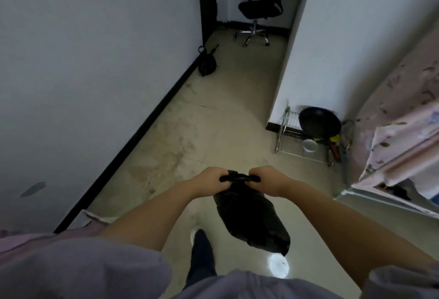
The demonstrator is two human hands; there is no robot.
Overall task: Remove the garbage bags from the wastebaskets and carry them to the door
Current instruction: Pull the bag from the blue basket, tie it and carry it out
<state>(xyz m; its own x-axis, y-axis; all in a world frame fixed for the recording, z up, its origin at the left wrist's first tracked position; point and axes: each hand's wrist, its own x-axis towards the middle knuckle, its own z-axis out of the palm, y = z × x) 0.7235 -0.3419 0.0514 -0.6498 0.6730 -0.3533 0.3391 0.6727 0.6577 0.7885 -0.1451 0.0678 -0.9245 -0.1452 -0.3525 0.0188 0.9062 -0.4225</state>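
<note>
A full black garbage bag point(251, 218) hangs in front of me above the floor. My left hand point(211, 180) grips the left side of its gathered top. My right hand point(266, 177) grips the right side of the same top. Both fists are curled tight round the black plastic. A second black garbage bag point(207, 63), tied at the top, sits on the floor against the left wall, near the dark door frame point(207, 1). No wastebasket is in view.
A black office chair point(259, 9) stands beyond the doorway. A metal rack point(299, 137) with a black pan point(319, 123) and a white bowl sits by the right wall corner. A bed with pink floral bedding point(399, 118) fills the right side. My foot point(199, 239) is on the beige floor.
</note>
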